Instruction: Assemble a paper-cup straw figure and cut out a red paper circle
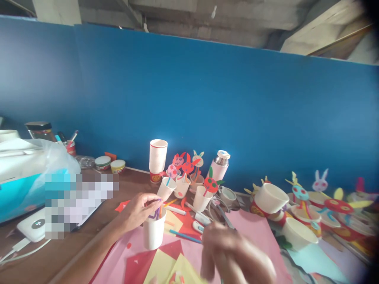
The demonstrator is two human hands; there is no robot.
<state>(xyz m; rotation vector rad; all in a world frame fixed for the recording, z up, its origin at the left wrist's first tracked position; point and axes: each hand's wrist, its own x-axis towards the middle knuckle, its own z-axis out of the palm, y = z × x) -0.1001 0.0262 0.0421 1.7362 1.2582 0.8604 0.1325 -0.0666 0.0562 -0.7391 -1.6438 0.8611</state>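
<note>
My left hand [139, 211] reaches in from the lower left and pinches a purple paper strip [155, 213] at the rim of a white paper cup [154, 234] standing on pink paper [254, 232]. My right hand [233, 256] is low in front, blurred by motion, with its fingers hanging down; whether it holds anything cannot be made out. Just beyond it lie a blue straw [185, 236] and white markers [201, 217].
Behind stand a stack of paper cups [158, 157], cups with paper animal figures [186, 173], a steel flask [219, 167] and a blue wall. More decorated cups [299, 205] crowd the right. A plastic-wrapped box [20, 177], a power bank [32, 227] and jars sit left.
</note>
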